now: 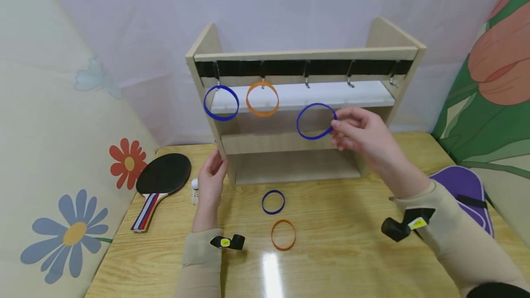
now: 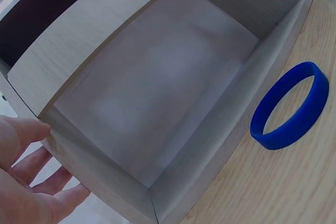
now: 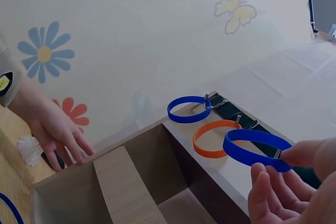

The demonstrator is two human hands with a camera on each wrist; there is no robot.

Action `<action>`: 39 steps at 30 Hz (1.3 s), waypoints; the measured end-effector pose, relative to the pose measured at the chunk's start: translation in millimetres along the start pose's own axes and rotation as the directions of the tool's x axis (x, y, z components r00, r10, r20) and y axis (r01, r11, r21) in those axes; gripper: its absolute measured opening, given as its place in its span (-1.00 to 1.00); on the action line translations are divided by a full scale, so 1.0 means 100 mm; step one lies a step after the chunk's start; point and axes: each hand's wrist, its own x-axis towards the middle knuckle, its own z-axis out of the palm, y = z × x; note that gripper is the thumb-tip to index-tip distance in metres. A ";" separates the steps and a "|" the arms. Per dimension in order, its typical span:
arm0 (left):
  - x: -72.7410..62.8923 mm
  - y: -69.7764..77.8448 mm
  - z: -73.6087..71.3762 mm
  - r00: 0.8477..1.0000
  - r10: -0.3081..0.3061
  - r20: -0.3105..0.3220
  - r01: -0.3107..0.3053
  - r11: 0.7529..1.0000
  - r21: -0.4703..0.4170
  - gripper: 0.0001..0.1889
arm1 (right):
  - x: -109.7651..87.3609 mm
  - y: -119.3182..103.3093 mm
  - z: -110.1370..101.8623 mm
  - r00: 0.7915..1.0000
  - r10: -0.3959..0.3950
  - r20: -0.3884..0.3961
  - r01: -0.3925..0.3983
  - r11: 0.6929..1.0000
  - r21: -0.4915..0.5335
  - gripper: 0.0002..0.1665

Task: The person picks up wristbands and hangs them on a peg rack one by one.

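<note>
My right hand (image 1: pixel 364 139) pinches a blue wristband (image 1: pixel 313 138) by its right side, in front of the wooden shelf unit (image 1: pixel 281 144) and below its middle hook (image 1: pixel 307 80). From the leftmost hook hangs another blue wristband (image 1: pixel 221 118). An orange wristband (image 1: pixel 262 113) hangs on the hook beside it. My left hand (image 1: pixel 211 185) touches the unit's left side panel, its fingers fairly straight in the right wrist view. On the table in front of the unit lie a third blue wristband (image 2: pixel 291 139) and, nearer me, a second orange wristband (image 1: pixel 284 248).
Two hooks to the right of the middle one hold nothing. At left lie a table tennis paddle (image 1: pixel 163 174) and a small white bottle (image 1: pixel 195 192). A purple case (image 1: pixel 457 183) sits at the table's right edge. Flower-painted panels (image 1: pixel 74 151) stand at both sides.
</note>
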 end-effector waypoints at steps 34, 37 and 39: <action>0.02 0.02 0.00 0.998 -0.065 -0.012 0.065 0.998 -0.013 -0.47 | 0.16 -0.19 0.17 0.993 -0.078 -0.088 0.097 0.967 0.237 -0.77; 0.03 0.01 0.00 0.997 -0.069 -0.017 0.069 0.997 -0.018 -0.47 | 0.17 -0.16 0.19 0.993 -0.073 -0.088 0.092 0.967 0.238 -0.74; 0.03 0.01 0.01 0.997 -0.070 -0.021 0.070 0.997 -0.021 -0.47 | 0.19 -0.13 0.20 0.993 -0.074 -0.095 0.094 0.970 0.226 -0.73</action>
